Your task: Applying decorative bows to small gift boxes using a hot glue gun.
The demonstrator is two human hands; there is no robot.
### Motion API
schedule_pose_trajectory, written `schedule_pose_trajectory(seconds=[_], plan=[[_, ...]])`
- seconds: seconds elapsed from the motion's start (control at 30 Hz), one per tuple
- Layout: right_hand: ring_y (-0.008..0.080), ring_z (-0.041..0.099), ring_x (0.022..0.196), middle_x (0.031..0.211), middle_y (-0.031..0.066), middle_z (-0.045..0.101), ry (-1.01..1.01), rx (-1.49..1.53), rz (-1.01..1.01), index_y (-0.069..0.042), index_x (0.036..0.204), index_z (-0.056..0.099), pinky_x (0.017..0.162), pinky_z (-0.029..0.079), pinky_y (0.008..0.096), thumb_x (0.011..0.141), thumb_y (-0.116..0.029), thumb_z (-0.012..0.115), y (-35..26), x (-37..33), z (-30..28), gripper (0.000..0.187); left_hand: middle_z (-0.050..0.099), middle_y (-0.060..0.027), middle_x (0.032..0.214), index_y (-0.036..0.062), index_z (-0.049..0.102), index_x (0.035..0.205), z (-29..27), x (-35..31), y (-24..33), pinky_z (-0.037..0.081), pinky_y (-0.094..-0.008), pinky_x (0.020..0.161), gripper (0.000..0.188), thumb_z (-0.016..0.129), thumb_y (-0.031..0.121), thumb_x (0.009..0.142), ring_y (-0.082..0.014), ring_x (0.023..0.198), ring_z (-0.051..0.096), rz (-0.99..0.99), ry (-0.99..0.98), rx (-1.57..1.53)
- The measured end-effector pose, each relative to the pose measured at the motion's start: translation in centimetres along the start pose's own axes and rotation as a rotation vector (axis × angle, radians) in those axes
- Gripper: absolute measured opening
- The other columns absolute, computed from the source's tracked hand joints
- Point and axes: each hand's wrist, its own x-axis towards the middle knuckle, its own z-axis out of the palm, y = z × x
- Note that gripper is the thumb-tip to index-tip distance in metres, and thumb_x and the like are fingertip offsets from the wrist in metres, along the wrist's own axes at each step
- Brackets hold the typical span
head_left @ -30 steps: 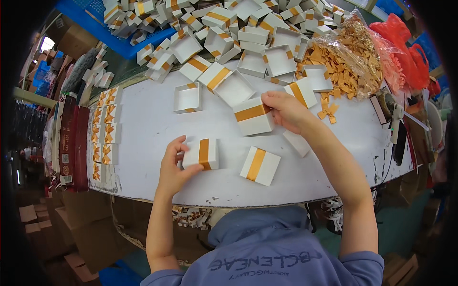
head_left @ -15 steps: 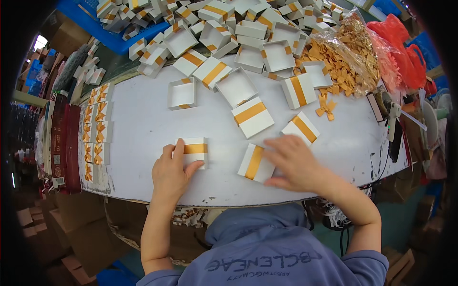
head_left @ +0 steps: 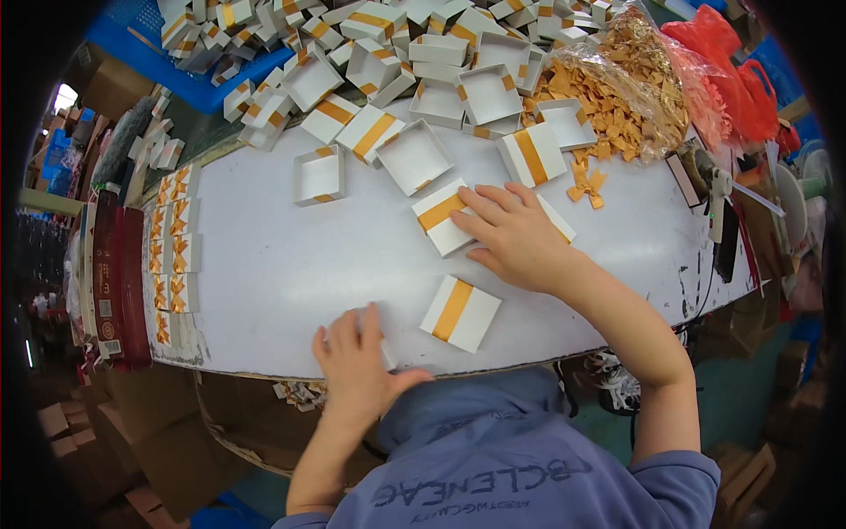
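A white gold-banded box [head_left: 438, 216] is lying under my right hand [head_left: 518, 240], nearly square, its band slanting up rightward. My right fingers are spreading over it; whether they are gripping, I cannot tell. My left hand [head_left: 357, 375] is resting well apart at the near edge, fingers parted, mostly hiding a small white shape [head_left: 388, 356]; its grip is unclear too. A second banded box [head_left: 461, 313] is sitting nearer me, right of the line between them; a gold bow [head_left: 586, 183] is lying beyond.

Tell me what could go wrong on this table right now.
The left hand is at the front edge of the table, so the mostly hidden white item by it might get knocked off. The right hand, over a ribboned box, could push it into the open box just beyond. The loosely heaped boxes could slide down.
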Motion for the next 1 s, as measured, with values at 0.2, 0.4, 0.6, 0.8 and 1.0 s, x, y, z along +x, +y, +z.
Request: schedule_pose_trajectory(seconds=[0.2,0.4,0.6,0.8,1.0], plan=[[0.0254,0.046,0.112,0.124,0.0128,0.048,0.018,-0.007,0.034,-0.009,0.109,0.055,0.096,0.032,0.0431,0.068,-0.023,0.07,-0.6,-0.6,0.6,0.046,0.039,-0.0208,0.126,-0.0002,0.041,0.123,1.9,2.3,6.4,0.021,-0.056,0.096,0.095,0.068,0.062,0.056,-0.0343,0.117,0.036,-0.006,0.126,-0.085],[0.0263,0.045,0.114,0.128,0.0132,0.045,-0.039,-0.069,0.12,-0.009,0.115,0.052,0.097,0.031,0.0446,0.068,-0.024,0.07,-0.7,-2.3,-0.3,0.053,0.04,-0.0199,0.125,-0.0019,0.033,0.129,1.6,1.8,2.8,0.023,-0.05,0.098,0.085,0.07,0.035,0.062,-0.0324,0.118,0.037,0.031,0.073,-0.16],[0.0294,0.045,0.112,0.128,0.0175,0.042,-0.017,0.028,0.167,-0.009,0.122,0.047,0.096,0.031,0.045,0.066,-0.032,0.072,-1.9,-4.0,-2.8,0.065,0.036,-0.0203,0.129,-0.0016,0.033,0.128,0.1,3.7,-1.6,0.021,-0.0466,0.102,0.079,0.066,0.019,0.06,-0.0335,0.121,0.034,0.113,0.052,-0.141],[0.0327,0.047,0.106,0.126,0.0197,0.039,-0.154,0.022,0.415,-0.013,0.127,0.043,0.085,0.04,0.0403,0.06,-0.031,0.077,1.1,-7.8,-4.3,0.077,0.031,-0.0195,0.135,0.004,0.032,0.131,-0.7,4.3,-4.8,0.016,-0.047,0.105,0.08,0.067,0.018,0.061,-0.0339,0.126,0.028,0.076,-0.022,-0.196],[0.0335,0.045,0.11,0.128,0.0163,0.041,-0.326,0.139,0.293,-0.015,0.13,0.04,0.092,0.038,0.0396,0.06,-0.014,0.075,2.9,-6.2,-5.8,0.078,0.027,-0.0163,0.14,0.0136,0.033,0.135,-1.9,3.0,-5.8,0.011,-0.0534,0.104,0.089,0.075,0.028,0.058,-0.0369,0.129,0.023,-0.081,-0.057,-0.009]])
